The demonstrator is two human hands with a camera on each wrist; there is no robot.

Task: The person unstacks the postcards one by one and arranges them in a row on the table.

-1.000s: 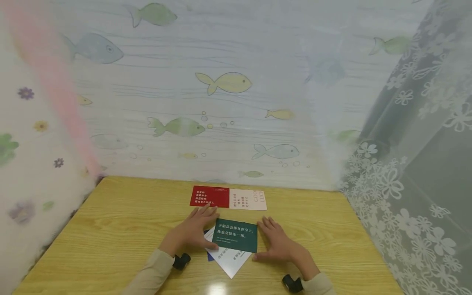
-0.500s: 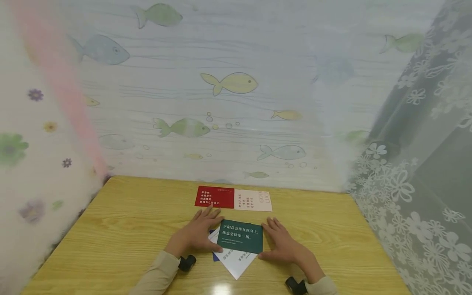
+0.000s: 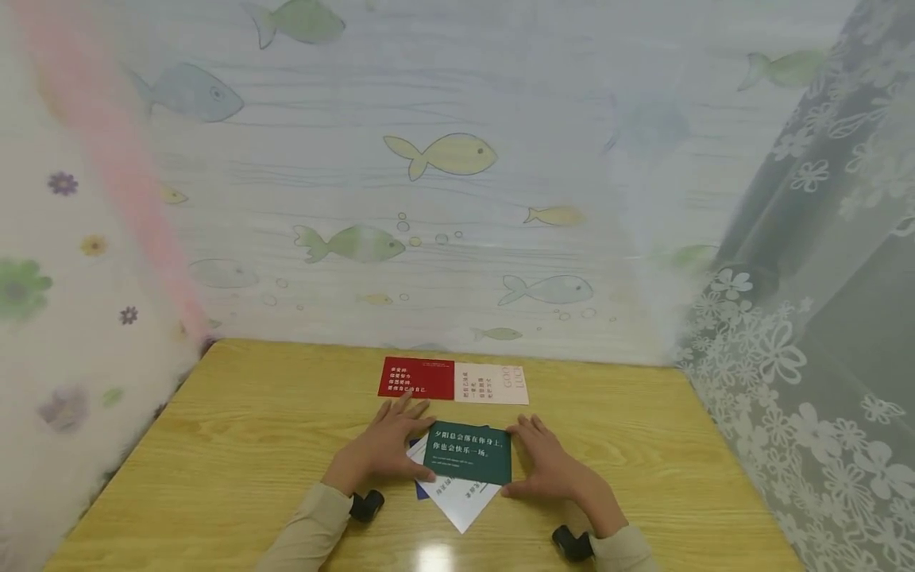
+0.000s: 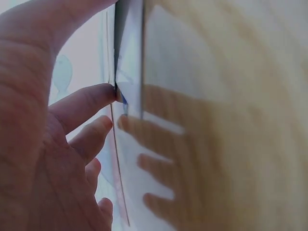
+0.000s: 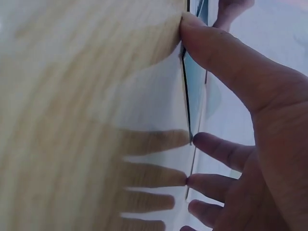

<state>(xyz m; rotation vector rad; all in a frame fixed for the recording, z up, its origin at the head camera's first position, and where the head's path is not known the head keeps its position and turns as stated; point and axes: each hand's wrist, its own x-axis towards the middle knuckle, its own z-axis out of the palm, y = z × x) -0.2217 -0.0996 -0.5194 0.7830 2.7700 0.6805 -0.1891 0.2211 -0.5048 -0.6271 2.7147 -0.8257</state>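
A dark green card (image 3: 468, 465) with white lettering lies over a white card (image 3: 463, 512), whose corner points toward the person. Bits of a blue card (image 3: 421, 492) show beneath at the left. My left hand (image 3: 379, 451) is at the green card's left side, thumb by the lower corner and index finger by the upper one. On the opposite side, my right hand (image 3: 550, 469) frames the right edge likewise. The right wrist view has the right thumb (image 5: 207, 43) and index fingertip at that edge, other fingers spread; the left index finger (image 4: 89, 103) reaches the card edge in the left wrist view.
Behind the hands, a red card (image 3: 417, 377) and a cream card (image 3: 492, 384) lie side by side on the wooden table (image 3: 257, 421). A fish-patterned curtain (image 3: 443, 238) hangs at the back, with lace (image 3: 772, 445) at the right.
The scene shifts slightly in the head view as the camera moves. Both hands stay at the green card's sides, and the cards keep nearly the same arrangement.
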